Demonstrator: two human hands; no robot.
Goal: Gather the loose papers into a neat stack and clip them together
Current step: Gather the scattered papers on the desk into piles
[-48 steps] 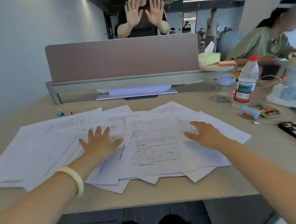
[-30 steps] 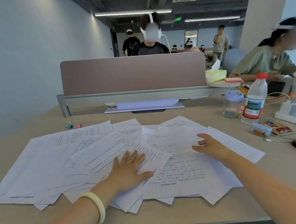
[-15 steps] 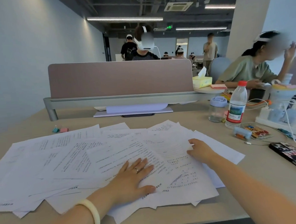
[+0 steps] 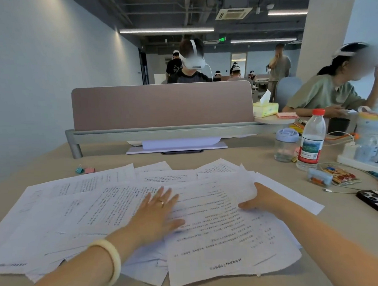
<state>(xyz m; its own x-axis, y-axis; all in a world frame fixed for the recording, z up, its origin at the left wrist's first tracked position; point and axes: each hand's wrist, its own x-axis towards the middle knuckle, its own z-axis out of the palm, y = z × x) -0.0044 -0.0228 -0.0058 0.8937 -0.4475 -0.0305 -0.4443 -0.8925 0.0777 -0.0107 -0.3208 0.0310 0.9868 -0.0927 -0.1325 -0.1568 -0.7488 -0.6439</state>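
Gathering step under way. Papers (image 4: 82,218) fanned across lower half of frame, overlapping, edges askew, printed text. Left hand (image 4: 154,213) flat on centre sheets, fingers spread. Right hand (image 4: 259,201) at right of pile, thumb over sheet edge, fingers seemingly tucked beneath. Next: sweep left sheets inward, square edges. Clips (image 4: 85,170) wait upper left on desk (image 4: 239,155).

Printed white papers (image 4: 112,213) fanned loose, overlapping across table (image 4: 335,229); teal and pink binder clips (image 4: 85,170) apart, behind left sheets.
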